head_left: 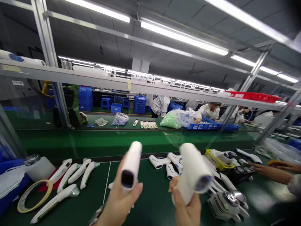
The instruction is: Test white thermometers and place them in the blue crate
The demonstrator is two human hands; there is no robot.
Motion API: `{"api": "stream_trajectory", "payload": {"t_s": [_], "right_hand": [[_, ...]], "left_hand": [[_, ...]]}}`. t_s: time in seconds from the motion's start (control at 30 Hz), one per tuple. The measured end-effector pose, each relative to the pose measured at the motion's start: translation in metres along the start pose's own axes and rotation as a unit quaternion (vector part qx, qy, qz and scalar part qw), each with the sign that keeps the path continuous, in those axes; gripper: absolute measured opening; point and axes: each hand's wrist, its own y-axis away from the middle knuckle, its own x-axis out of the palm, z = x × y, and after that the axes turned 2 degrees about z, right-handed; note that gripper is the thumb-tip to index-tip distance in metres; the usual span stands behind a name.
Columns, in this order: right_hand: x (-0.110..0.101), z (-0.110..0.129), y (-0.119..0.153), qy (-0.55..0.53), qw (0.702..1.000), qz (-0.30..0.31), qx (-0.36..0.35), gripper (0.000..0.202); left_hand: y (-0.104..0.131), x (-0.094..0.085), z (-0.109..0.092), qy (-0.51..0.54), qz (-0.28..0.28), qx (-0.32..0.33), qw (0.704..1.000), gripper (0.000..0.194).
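Through the head view, my left and right hands (pixel 119 201) (pixel 187 204) each grasp a white device (pixel 131 164) (pixel 194 171) above the green tabletop (pixel 150 201). Beyond, a yellow basket (pixel 219 161) holds white parts (blurry from here), and a clear bag (pixel 172 118) holds something pale green.

Operator: Identify the light source.
Technician: Overhead tube lamps (pixel 183 36). Output is bright and white; the tubes clip, while the ceiling (pixel 169 12) renders dark.
Operator: Locate glare and shadow.
Technician: Pale, diffuse glare lies on the bench (pixel 150 194) at near right. Small highlights mark the metal cap (pixel 230 198). The bottom right corner is dark.
Operator: State sharpness and geometry.
Technician: Blur softens the left-hand device (pixel 131 164) and right-hand device (pixel 194 171). Far detail is soft; one small patch is pixelated. Wide-angle distortion is evident: the frame uprights (pixel 48 56) lean outward at the top.
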Motion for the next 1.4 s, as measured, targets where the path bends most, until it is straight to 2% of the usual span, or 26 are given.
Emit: {"api": "stream_trajectory", "payload": {"t_s": [0.1, 0.17, 0.27, 0.4, 0.5, 0.63, 0.77, 0.87, 1.07, 1.4], "right_hand": [[0.008, -0.012, 0.033, 0.005, 0.983, 0.093, 0.160, 0.032], [0.008, -0.014, 0.040, -0.014, 0.967, 0.152, 0.203, 0.044], [0.005, -0.012, 0.039, -0.041, 0.952, 0.198, 0.229, 0.059], [0.006, -0.008, 0.039, -0.067, 0.944, 0.245, 0.212, 0.060], [0.009, -0.005, 0.041, -0.047, 0.947, 0.256, 0.189, 0.060], [0.012, 0.002, 0.038, -0.033, 0.944, 0.280, 0.172, 0.062], [0.015, 0.007, 0.033, -0.008, 0.934, 0.328, 0.140, 0.067], [0.015, 0.008, 0.032, 0.025, 0.941, 0.318, 0.108, 0.070], [0.013, 0.005, 0.036, 0.074, 0.943, 0.313, 0.088, 0.073], [0.012, 0.009, 0.036, 0.048, 0.939, 0.327, 0.092, 0.071]], "left_hand": [[-0.001, 0.027, 0.012, -0.037, 0.040, -0.005, 0.999, 0.074], [-0.002, 0.032, 0.015, -0.008, 0.067, -0.025, 0.997, 0.069], [-0.002, 0.031, 0.017, 0.036, 0.072, -0.045, 0.996, 0.065], [0.001, 0.028, 0.019, 0.047, 0.090, -0.046, 0.994, 0.067], [0.001, 0.026, 0.020, 0.044, 0.106, -0.049, 0.992, 0.065], [-0.001, 0.023, 0.019, 0.005, 0.094, -0.018, 0.995, 0.063], [-0.002, 0.021, 0.016, -0.033, 0.094, -0.001, 0.995, 0.072], [-0.002, 0.021, 0.015, -0.043, 0.098, 0.005, 0.994, 0.074], [-0.001, 0.022, 0.017, -0.045, 0.104, 0.012, 0.993, 0.074], [0.001, 0.024, 0.013, -0.050, 0.101, 0.029, 0.993, 0.068]]}}
